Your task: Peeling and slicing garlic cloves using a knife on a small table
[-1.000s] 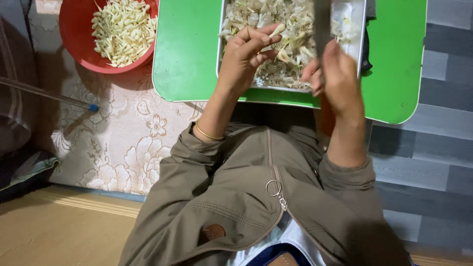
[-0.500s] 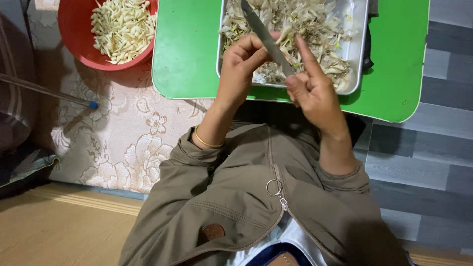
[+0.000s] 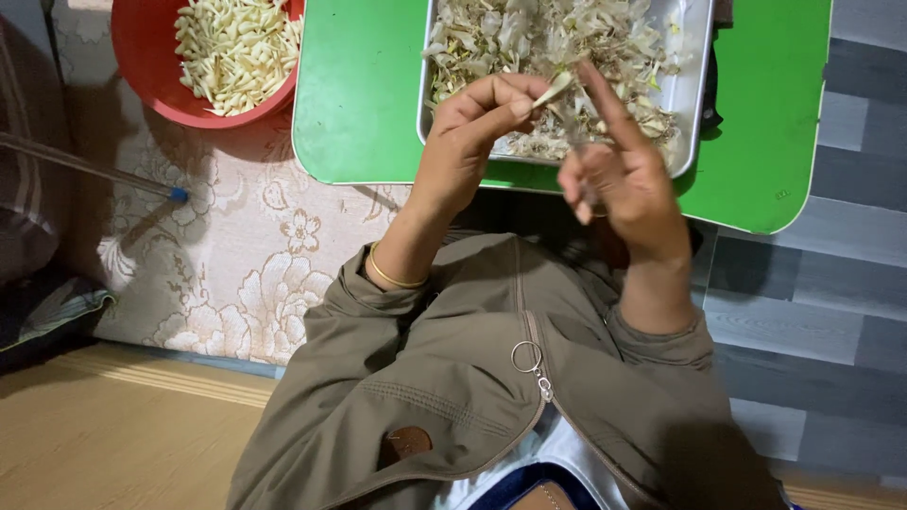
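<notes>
Right over my lap, my left hand [image 3: 472, 132] pinches a pale garlic clove [image 3: 551, 90], and my right hand [image 3: 619, 179] is curled round something blurry, can't tell what. Past them, the metal tray [image 3: 688, 94] is heaped with peelings. Farther off, the red bowl [image 3: 142, 66] looks pretty full of peeled cloves, so I'd guess I'm well along.

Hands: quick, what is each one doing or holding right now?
Left hand: closed, pinching a pale garlic clove.
Right hand: blurred, forefinger out; grip cannot be told.
</notes>
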